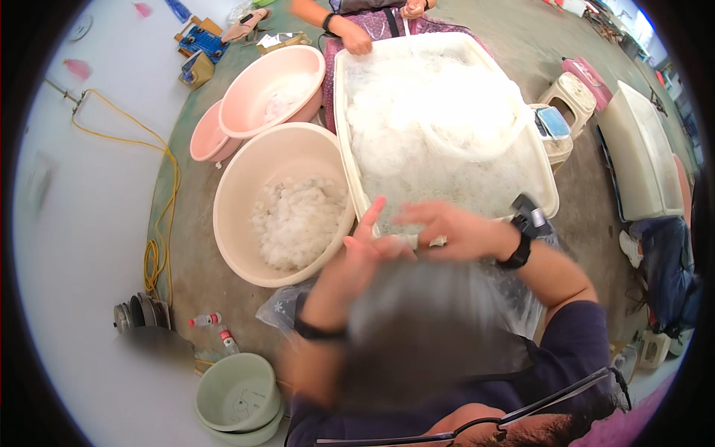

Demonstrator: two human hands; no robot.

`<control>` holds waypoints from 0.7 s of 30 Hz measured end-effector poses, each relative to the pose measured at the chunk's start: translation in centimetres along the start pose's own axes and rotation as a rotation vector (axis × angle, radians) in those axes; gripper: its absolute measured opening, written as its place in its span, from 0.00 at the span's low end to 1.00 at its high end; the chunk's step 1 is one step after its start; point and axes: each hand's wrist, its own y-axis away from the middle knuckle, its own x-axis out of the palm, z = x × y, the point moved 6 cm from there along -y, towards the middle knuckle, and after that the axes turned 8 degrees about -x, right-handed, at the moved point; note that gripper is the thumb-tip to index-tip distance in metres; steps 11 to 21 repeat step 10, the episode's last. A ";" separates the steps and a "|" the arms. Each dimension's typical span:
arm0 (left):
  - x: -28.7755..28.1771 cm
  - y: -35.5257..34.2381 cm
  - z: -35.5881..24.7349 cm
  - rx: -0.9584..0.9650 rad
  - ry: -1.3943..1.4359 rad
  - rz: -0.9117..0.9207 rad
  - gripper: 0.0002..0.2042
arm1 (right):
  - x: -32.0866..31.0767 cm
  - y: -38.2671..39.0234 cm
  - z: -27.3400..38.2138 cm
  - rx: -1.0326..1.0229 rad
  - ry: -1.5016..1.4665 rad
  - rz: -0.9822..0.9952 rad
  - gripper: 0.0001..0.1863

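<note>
My left hand (365,246) hovers at the near left corner of a large white rectangular tub (345,149), its index finger stretched out and apart from the thumb. Close beside it on the right, my right hand (458,232) reaches over the tub's near rim, fingers extended and slightly blurred. A small white bit (439,241) shows under its fingers; I cannot tell whether it is gripped. Inside the tub lie bubbly water and a bright mass of white fluffy fibre (395,104). Left of my hands, a cream round basin (234,201) contains white soft clumps (298,223).
Two pink basins (240,82) stand beyond the cream one. Across the tub, another person's hand (356,41) rests at the far rim. Plastic stools (570,97) are on the right. Green basins (234,387), bottles (226,339) and a yellow hose (173,201) lie along the left.
</note>
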 end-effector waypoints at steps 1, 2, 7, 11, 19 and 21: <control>-0.2 0.0 0.0 -0.006 0.071 0.039 0.37 | 1.8 0.3 -0.1 0.077 -0.212 -0.009 0.09; -0.3 0.1 0.1 0.000 -0.032 0.087 0.36 | 3.2 0.5 -0.1 0.137 -0.400 -0.041 0.08; -3.8 -0.6 1.6 0.002 -0.584 -0.026 0.25 | 1.7 2.0 -2.2 0.488 -0.835 -0.241 0.05; -4.4 -0.9 1.4 0.235 -0.820 -0.176 0.20 | 2.5 1.0 1.2 0.334 -0.922 -0.137 0.16; -4.4 -0.9 1.4 0.235 -0.820 -0.176 0.20 | 2.5 1.0 1.2 0.334 -0.922 -0.137 0.16; -4.4 -0.9 1.4 0.235 -0.820 -0.176 0.20 | 2.5 1.0 1.2 0.334 -0.922 -0.137 0.16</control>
